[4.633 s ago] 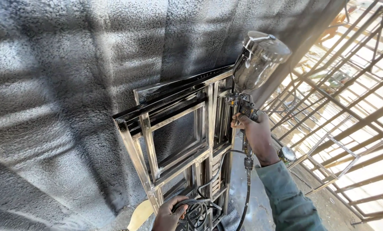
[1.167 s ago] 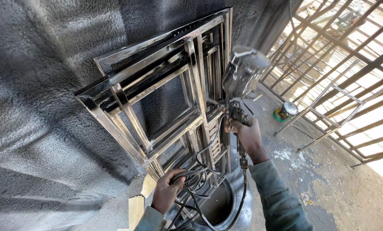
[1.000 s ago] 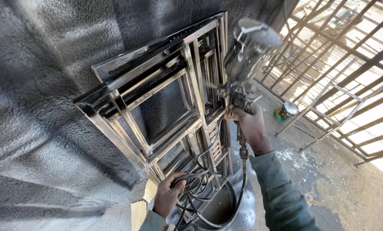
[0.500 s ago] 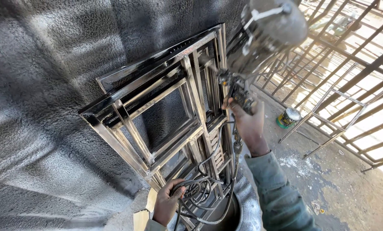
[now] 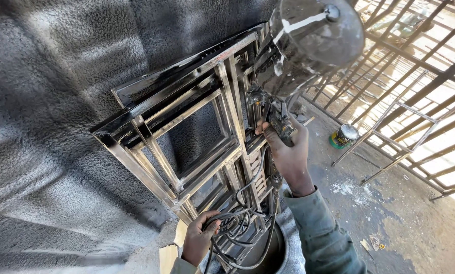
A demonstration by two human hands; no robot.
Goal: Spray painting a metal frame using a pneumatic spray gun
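One spray gun (image 5: 283,109), its cup cut off at the top edge, sits gripped in the right hand (image 5: 287,147) before one stacked frame (image 5: 187,132); left hand (image 5: 199,241) clutches several coiled hoses (image 5: 237,223), ends hidden

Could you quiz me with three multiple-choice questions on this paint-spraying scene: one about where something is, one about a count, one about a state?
1. Where does the small paint tin stand?
A. on the ground near the leaning bars
B. on top of the frames
C. in the left hand

2. How many of the person's hands show?
A. none
B. one
C. two

3. How is the right hand set?
A. open and empty
B. closed on the spray gun
C. flat against the wall

Answers:
1 A, the tin sits on the concrete floor beside the metal grilles.
2 C, the right one is up at the gun, and the left hand is low.
3 B, its fingers wrap the gun's grip under the paint cup, while the left grips the coiled hose.
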